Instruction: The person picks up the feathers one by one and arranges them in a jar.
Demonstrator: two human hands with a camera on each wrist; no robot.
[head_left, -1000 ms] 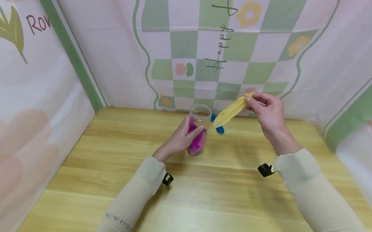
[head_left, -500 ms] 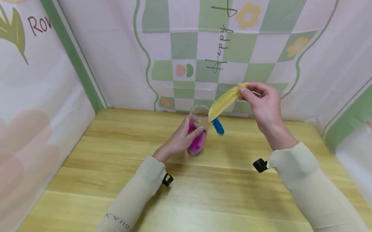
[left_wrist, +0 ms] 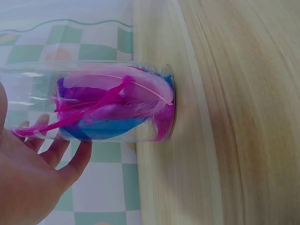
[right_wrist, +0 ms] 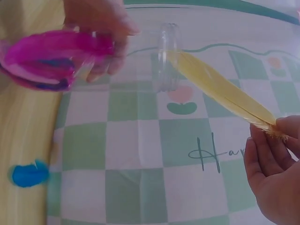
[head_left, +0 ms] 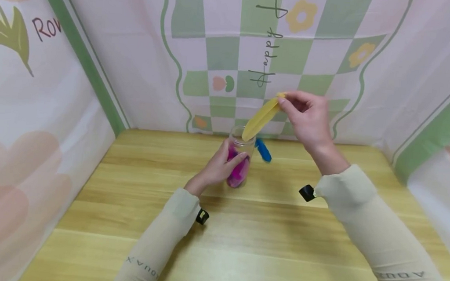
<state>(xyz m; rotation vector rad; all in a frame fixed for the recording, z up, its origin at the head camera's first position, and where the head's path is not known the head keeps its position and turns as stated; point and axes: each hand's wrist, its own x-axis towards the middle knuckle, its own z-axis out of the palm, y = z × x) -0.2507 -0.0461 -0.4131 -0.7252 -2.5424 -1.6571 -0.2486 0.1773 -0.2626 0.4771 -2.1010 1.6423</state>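
My left hand (head_left: pixel 219 164) grips a clear jar (head_left: pixel 249 150) that stands upright near the back of the table. Inside its lower part lie pink, purple and blue feathers (left_wrist: pixel 112 103). Between thumb and fingertips, my right hand (head_left: pixel 307 120) pinches one end of a yellow feather (head_left: pixel 261 118), above and to the right of the jar. The feather slants down to the left, its free tip at the jar's mouth (right_wrist: pixel 169 56). A blue feather (head_left: pixel 263 150) lies on the table just right of the jar.
The wooden table (head_left: pixel 216 245) reaches back to a wall cloth (head_left: pixel 251 54) with green and white checks. Printed cloth also hangs at the left and right sides. A black wrist mount (head_left: pixel 307 193) juts from the right sleeve.
My right hand has moved left and upward with the yellow feather, bringing its tip from beside the jar to the mouth. The left hand and jar have stayed put.
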